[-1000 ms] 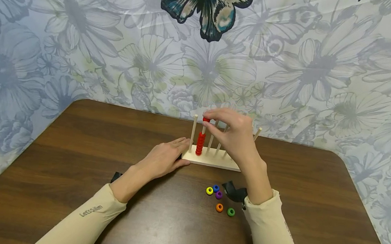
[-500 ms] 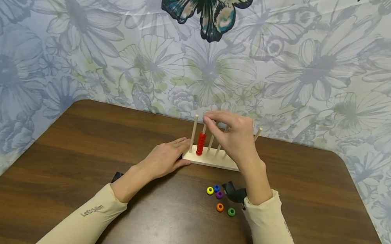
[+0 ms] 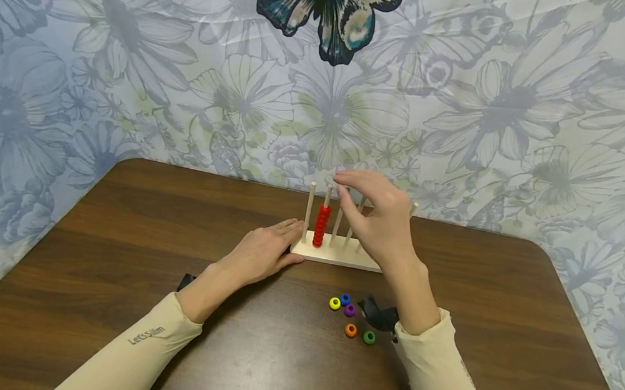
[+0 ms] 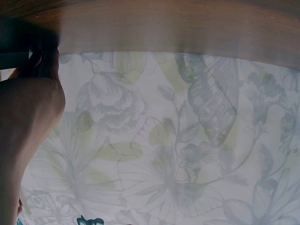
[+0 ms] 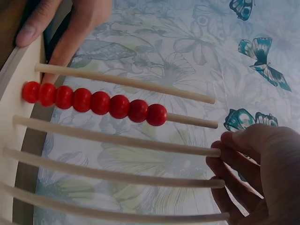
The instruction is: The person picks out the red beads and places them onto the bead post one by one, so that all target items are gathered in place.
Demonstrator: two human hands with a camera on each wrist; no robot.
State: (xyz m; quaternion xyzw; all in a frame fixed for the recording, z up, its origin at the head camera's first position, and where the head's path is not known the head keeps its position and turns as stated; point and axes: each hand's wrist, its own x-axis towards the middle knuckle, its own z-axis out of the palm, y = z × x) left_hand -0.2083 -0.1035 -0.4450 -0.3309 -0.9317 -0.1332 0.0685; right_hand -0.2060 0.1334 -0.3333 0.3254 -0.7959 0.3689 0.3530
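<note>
A pale wooden peg stand [image 3: 337,258] with several upright pegs is on the table. My left hand [image 3: 259,255] holds its left end, thumb along the front and fingers at the back. Several red beads [image 5: 100,102] are stacked on the second peg from the left, with the peg's tip bare above them. My right hand [image 3: 379,219] is just right of that tip, thumb and forefinger apart, nothing between them. In the right wrist view its fingertips [image 5: 219,151] are by the tops of the neighbouring pegs. The left wrist view shows the left hand [image 4: 33,112] mostly in shadow.
In front of the stand lie loose beads: yellow [image 3: 334,304], blue [image 3: 344,300], purple [image 3: 350,310], orange [image 3: 351,330] and green [image 3: 369,337]. The brown wooden table [image 3: 115,245] ends at a flower-patterned cloth [image 3: 187,82] behind the stand.
The right hand let go of a red bead at the second peg's top, and the red stack is now taller. That hand moved slightly right and its fingers parted. The left hand stayed put.
</note>
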